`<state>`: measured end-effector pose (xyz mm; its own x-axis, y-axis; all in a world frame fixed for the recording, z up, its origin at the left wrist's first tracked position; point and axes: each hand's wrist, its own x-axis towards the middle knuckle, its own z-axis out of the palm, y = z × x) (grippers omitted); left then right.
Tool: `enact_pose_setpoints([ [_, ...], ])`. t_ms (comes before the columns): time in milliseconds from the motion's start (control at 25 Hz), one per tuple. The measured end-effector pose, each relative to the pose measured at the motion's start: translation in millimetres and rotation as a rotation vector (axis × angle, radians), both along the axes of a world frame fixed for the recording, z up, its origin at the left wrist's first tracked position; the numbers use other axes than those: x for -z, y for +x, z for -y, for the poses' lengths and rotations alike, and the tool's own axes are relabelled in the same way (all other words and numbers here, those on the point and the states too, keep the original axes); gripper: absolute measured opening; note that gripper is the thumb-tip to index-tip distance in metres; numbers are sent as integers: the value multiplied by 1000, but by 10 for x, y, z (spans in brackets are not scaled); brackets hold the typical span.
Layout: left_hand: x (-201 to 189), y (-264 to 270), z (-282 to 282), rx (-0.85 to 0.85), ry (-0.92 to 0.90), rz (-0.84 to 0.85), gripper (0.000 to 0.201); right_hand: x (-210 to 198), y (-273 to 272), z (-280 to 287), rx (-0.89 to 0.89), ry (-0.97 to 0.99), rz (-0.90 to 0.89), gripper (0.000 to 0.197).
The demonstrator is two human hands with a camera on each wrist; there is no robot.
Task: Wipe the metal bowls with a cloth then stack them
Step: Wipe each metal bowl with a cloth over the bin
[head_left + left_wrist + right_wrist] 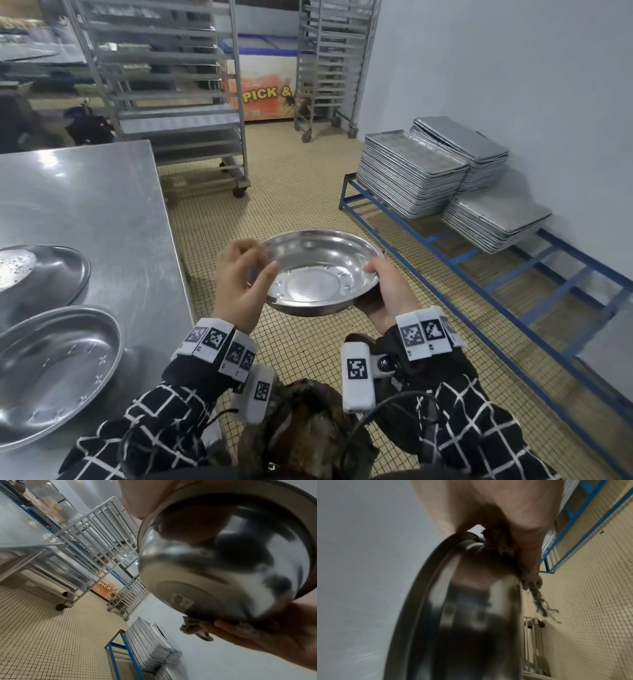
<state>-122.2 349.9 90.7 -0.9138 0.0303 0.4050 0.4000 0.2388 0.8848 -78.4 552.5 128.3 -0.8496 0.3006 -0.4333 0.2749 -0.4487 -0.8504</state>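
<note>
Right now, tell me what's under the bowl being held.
A brown cloth is pressed against the bowl's underside by the right hand. How far it spreads is hidden.

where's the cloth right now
The cloth is under the held bowl, pressed against its underside by the right hand; the wrist views show it, the head view hides it.

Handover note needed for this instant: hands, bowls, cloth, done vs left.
Left hand grips the held bowl at its left rim.
Right hand grips the right rim, cloth pressed under the bowl.
Held bowl is over the floor, beside the table.
Two more bowls sit on the table: near bowl, far bowl, unstacked.
Left: finish wiping, stack all.
</note>
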Motion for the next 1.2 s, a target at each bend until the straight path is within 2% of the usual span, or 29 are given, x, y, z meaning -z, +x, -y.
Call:
enact_pose_setpoints([
  [80, -48, -34, 51, -43, 2, 116, 33, -38, 29, 81, 19, 63, 21, 30],
  [160, -149, -32, 112, 7, 176, 308, 44, -49, 105, 197, 6, 118, 24, 20],
  [240, -249, 37, 196, 123, 366, 470, 26, -56, 212, 346, 13, 125, 20, 15],
  [280, -278, 70, 253, 151, 371, 505, 21, -50, 268, 419, 16, 171, 16, 14],
  [400, -238, 120, 461, 198, 323, 490, 32, 14, 407, 609, 31, 429, 1, 20],
  [480, -193, 135, 618, 201, 277, 458, 40, 88, 503, 713, 89, 521, -53, 22],
  [680, -165, 419, 1051, 168, 179, 433, 36, 277, 748, 1071, 129, 436, -80, 24],
  [800, -126, 639, 1308, 97, 196, 443, 28, 274, 814, 1251, 71, 399, -105, 20],
  [920, -114, 944, 1647, -45, 182, 428, 17, 276, 821, 1486, -29, 407, -133, 13],
  [1080, -107, 1375, 2264, -248, 233, 458, 25, 246, 812, 2001, -241, 431, -165, 9],
  [1200, -135, 1632, 2734, -334, 226, 463, 20, 222, 780, 2426, -358, 428, -208, 8],
])
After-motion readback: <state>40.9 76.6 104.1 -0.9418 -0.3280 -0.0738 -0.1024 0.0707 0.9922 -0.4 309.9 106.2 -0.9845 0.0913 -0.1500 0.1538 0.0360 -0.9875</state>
